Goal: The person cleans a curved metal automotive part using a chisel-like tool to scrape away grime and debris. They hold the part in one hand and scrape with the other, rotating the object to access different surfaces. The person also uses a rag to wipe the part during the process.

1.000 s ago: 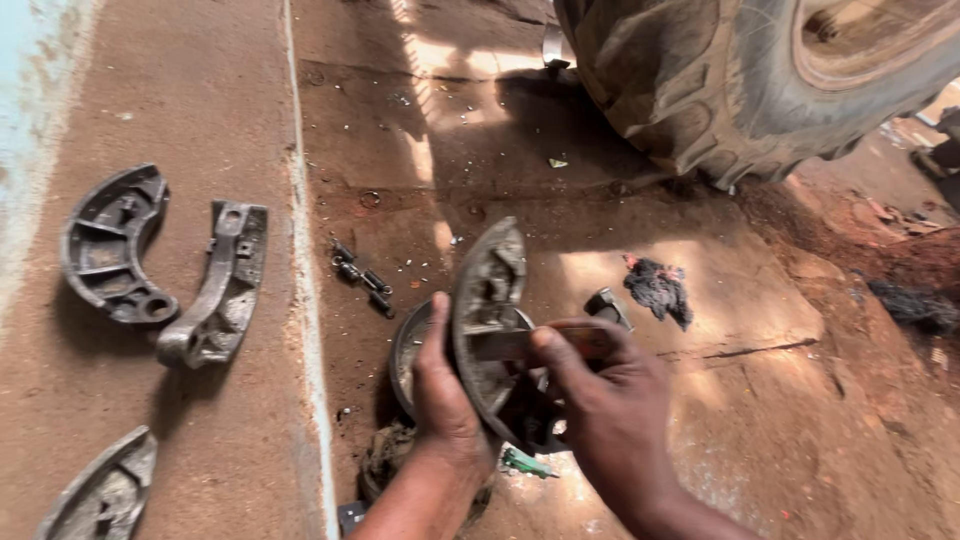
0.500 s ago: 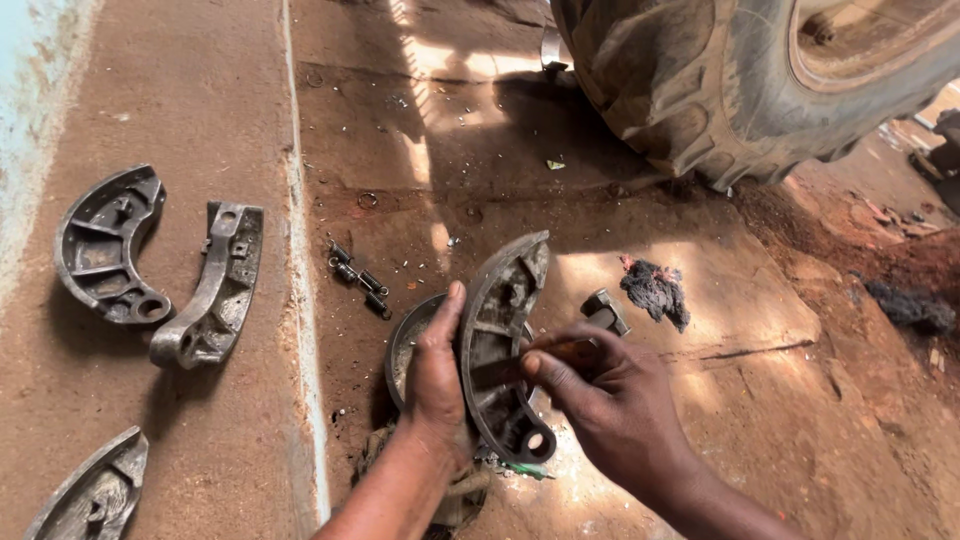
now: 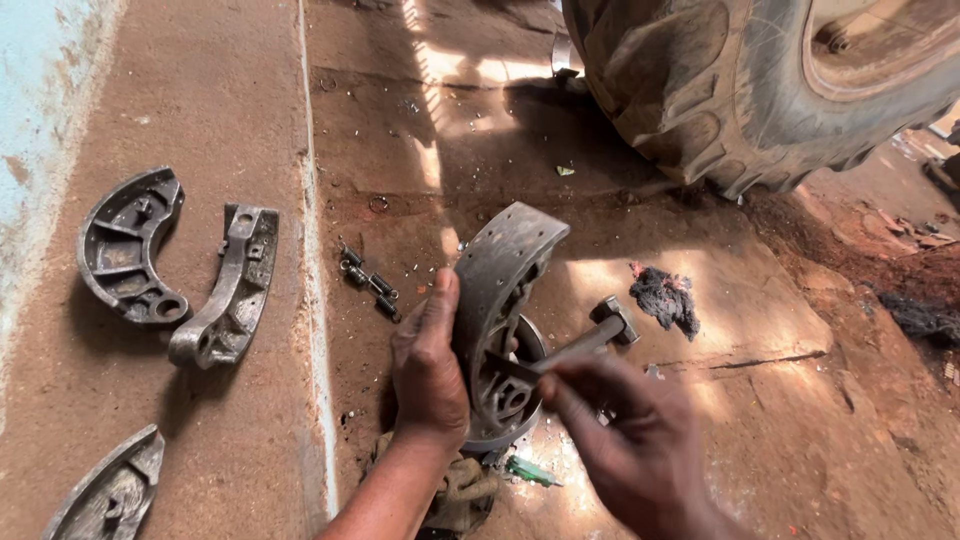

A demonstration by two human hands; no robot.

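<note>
Three loose brake shoes (image 3: 130,250) lie on the concrete floor (image 3: 220,90) at the left, with small springs (image 3: 368,280) just right of them. In the middle, the left hand (image 3: 430,365) is clamped on an upright curved brake shoe (image 3: 500,290), while the right hand (image 3: 630,440) grips the handle of a hammer (image 3: 585,345) whose tip touches the shoe's inner web. A dark rag (image 3: 665,298) lies to the right, and a large tyre (image 3: 740,80) stands behind.

The single head-worn camera looked steeply down from close above the reddish-brown concrete floor (image 3: 230,90), with the large, dusty black rubber tyre (image 3: 720,90) filling its upper right corner.
</note>
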